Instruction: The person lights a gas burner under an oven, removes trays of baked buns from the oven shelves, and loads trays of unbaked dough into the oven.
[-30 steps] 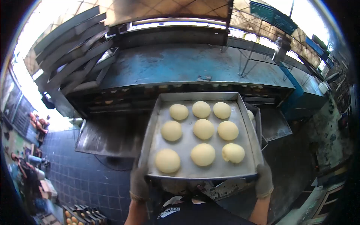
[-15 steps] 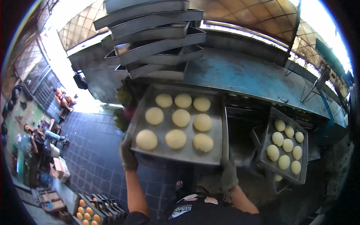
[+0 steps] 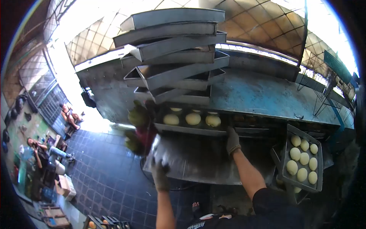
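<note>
A metal tray of pale dough balls sits mostly inside the dark opening below the blue-grey top, with its front row showing. My gloved right hand touches the tray's front edge near its right corner, fingers extended. My gloved left hand is off the tray, over the left part of the metal shelf, its fingers apart and slightly blurred. It holds nothing.
Several empty trays are stacked crookedly above. A tray of dough balls rests tilted at the right. Green and red shapes stand left of the opening. Two people sit far left. Baked buns are at the bottom left.
The tray has moved away from my body into the opening. My left hand has let go of it and drawn back, while my right hand stays at its edge. The view has shifted left.
</note>
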A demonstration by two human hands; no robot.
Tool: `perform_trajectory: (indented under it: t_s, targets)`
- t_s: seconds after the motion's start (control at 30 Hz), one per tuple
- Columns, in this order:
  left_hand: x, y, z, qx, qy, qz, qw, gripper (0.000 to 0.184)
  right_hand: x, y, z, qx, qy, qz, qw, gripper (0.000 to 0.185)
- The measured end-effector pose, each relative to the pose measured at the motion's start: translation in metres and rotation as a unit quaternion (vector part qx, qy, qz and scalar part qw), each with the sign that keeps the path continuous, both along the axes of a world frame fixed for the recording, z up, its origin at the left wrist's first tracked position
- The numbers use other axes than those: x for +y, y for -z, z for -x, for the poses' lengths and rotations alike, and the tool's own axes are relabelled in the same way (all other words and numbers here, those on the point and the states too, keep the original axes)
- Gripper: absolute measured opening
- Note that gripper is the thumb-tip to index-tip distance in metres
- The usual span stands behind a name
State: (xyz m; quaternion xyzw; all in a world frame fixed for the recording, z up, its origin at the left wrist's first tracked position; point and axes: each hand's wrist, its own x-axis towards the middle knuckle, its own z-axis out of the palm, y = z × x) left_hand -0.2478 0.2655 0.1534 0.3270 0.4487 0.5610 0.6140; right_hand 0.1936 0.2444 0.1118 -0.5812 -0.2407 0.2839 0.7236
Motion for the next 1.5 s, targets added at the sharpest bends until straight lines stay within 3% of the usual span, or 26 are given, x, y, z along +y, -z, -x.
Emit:
perform_trajectory:
  t_s: [0.03,0.1,0.17,0.23,0.3,0.33,0.37,0.4,0.47,0.5,0.57,0.63,0.7,0.73,0.8,0.83,0.9,0.93,1.0,1.03,1.07,1.1,1.13,1.2,1.3,1.5]
  targets:
    - [-0.025,0.035,0.005,-0.078,0.015,0.003,0.997,0.074,0.009,-0.012,-0.010,-0.070,-0.030,0.076,0.994,0.070]
    - [-0.075,0.044,0.006,-0.068,0.090,0.062,0.992,0.077,0.022,-0.029,-0.018,-0.131,-0.056,0.150,0.978,0.071]
    - [-0.142,0.045,-0.010,-0.122,0.061,0.103,0.985,0.072,0.033,-0.048,-0.020,0.049,-0.115,0.024,0.992,0.075]
    - [-0.181,0.044,-0.030,-0.106,0.099,0.124,0.982,0.071,0.033,-0.058,-0.021,0.227,-0.168,-0.102,0.954,0.079]
    - [-0.208,0.048,-0.051,-0.092,0.133,0.146,0.976,0.070,0.011,-0.042,-0.027,0.316,-0.190,-0.166,0.915,0.081]
    - [-0.213,0.051,-0.066,-0.031,0.190,0.098,0.976,0.068,-0.013,-0.025,-0.028,0.139,-0.176,-0.080,0.971,0.085]
    - [-0.220,0.050,-0.082,0.028,0.248,0.049,0.967,0.067,-0.044,-0.020,-0.024,0.051,-0.153,-0.040,0.986,0.085]
    - [-0.225,0.037,-0.099,0.030,0.257,0.051,0.965,0.067,-0.087,-0.021,-0.012,0.001,-0.131,-0.014,0.991,0.085]
    - [-0.230,0.001,-0.143,0.225,0.353,-0.048,0.907,0.068,-0.195,-0.034,0.012,-0.048,-0.109,0.011,0.993,0.086]
    - [-0.237,-0.006,-0.165,0.223,0.365,-0.046,0.903,0.068,-0.256,-0.044,0.021,-0.073,-0.097,0.025,0.992,0.086]
    - [-0.249,-0.022,-0.216,0.311,0.393,-0.173,0.848,0.075,-0.379,-0.076,0.019,-0.157,-0.056,0.062,0.984,0.088]
    - [-0.273,-0.064,-0.269,0.340,0.423,-0.249,0.802,0.078,-0.490,-0.123,-0.018,-0.311,0.024,0.138,0.940,0.087]
    - [-0.302,-0.090,-0.316,0.366,0.448,-0.311,0.754,0.080,-0.590,-0.141,-0.060,-0.481,0.167,0.274,0.816,0.085]
    - [-0.311,-0.099,-0.339,0.423,0.463,-0.379,0.680,0.082,-0.631,-0.145,-0.086,-0.509,0.260,0.328,0.752,0.083]
    - [-0.331,-0.116,-0.384,0.470,0.479,-0.443,0.594,0.083,-0.698,-0.154,-0.136,-0.456,0.385,0.401,0.695,0.080]
    - [-0.335,-0.128,-0.394,0.481,0.503,-0.450,0.560,0.076,-0.707,-0.171,-0.143,-0.451,0.386,0.410,0.692,0.080]
    - [-0.350,-0.132,-0.419,0.490,0.530,-0.454,0.523,0.070,-0.733,-0.194,-0.164,-0.183,0.373,0.535,0.736,0.077]
    - [-0.353,-0.130,-0.428,0.487,0.553,-0.464,0.491,0.066,-0.751,-0.188,-0.172,-0.181,0.372,0.539,0.734,0.077]
    - [-0.360,-0.123,-0.446,0.486,0.570,-0.477,0.460,0.061,-0.786,-0.153,-0.203,-0.027,0.283,0.472,0.834,0.078]
    - [-0.361,-0.119,-0.454,0.512,0.569,-0.476,0.432,0.055,-0.798,-0.125,-0.218,-0.029,0.283,0.469,0.836,0.078]
    - [-0.362,-0.115,-0.459,0.539,0.569,-0.472,0.404,0.049,-0.810,-0.092,-0.228,0.000,0.306,0.378,0.874,0.077]
    - [-0.360,-0.109,-0.461,0.542,0.569,-0.468,0.403,0.049,-0.809,-0.084,-0.229,0.032,0.324,0.286,0.901,0.075]
    - [-0.357,-0.102,-0.460,0.534,0.547,-0.496,0.411,0.042,-0.814,-0.077,-0.228,0.034,0.319,0.288,0.903,0.075]
    - [-0.352,-0.098,-0.448,0.532,0.518,-0.520,0.422,0.037,-0.794,-0.115,-0.209,-0.020,0.318,0.230,0.919,0.071]
    - [-0.348,-0.122,-0.399,0.538,0.495,-0.536,0.421,0.033,-0.766,-0.144,-0.185,0.008,0.305,0.172,0.936,0.066]
    - [-0.297,-0.134,-0.290,0.597,0.442,-0.475,0.472,0.028,-0.658,-0.155,-0.168,-0.003,0.186,0.205,0.961,0.063]
